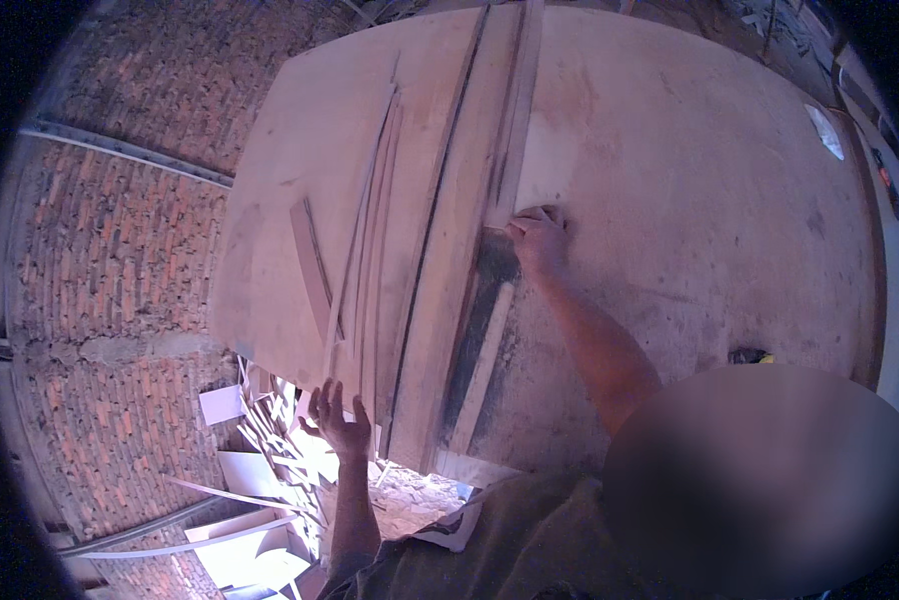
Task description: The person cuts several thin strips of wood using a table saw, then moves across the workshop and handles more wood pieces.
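My right hand [542,240] reaches far over a large wooden worktable [690,220]. Its fingers are curled down at the near end of a long wooden strip [515,130]; what they grip, if anything, is hidden. Just below that hand lies a dark metal plate [497,258] set in the tabletop. A loose pale wood strip [484,370] rests slantwise along the plate. To the left runs a long straight wooden board [435,300]. My left hand [340,425] is raised near the table's front left edge, fingers spread, holding nothing.
Several thin wood strips [370,220] and a short brown piece [315,265] lie on the table's left part. Offcuts [280,445] are heaped on the floor at the lower left, beside a brick surface [120,240]. A small dark and yellow object [750,356] sits at right.
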A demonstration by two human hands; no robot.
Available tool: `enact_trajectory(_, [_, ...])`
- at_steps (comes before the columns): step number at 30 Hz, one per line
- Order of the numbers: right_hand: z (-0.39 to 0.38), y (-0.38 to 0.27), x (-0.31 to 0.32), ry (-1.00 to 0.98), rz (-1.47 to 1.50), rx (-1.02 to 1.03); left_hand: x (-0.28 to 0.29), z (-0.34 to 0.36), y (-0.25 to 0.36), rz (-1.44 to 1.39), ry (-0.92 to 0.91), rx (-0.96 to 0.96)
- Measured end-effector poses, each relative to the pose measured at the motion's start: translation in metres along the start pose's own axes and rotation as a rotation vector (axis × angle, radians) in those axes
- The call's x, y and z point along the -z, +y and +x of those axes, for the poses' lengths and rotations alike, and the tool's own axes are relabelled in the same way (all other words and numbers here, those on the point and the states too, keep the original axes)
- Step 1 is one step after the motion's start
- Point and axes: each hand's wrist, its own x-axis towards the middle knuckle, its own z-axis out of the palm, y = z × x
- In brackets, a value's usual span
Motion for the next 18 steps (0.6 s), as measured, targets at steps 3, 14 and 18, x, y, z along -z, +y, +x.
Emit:
enact_trajectory(3, [0.008,-0.011,0.012,-0.061,-0.050,-0.043,0.003,0.042,-0.004,0.033,0.161,-0.027])
enact_trajectory(14, [0.004,0.001,0.000,-0.027,-0.029,-0.010,-0.014,0.343,0.167,-0.261,0.319,-0.445])
enact_trajectory(18, [0.006,-0.009,0.016,-0.083,-0.055,-0.031,-0.078,0.416,0.260,-0.235,0.194,-0.624])
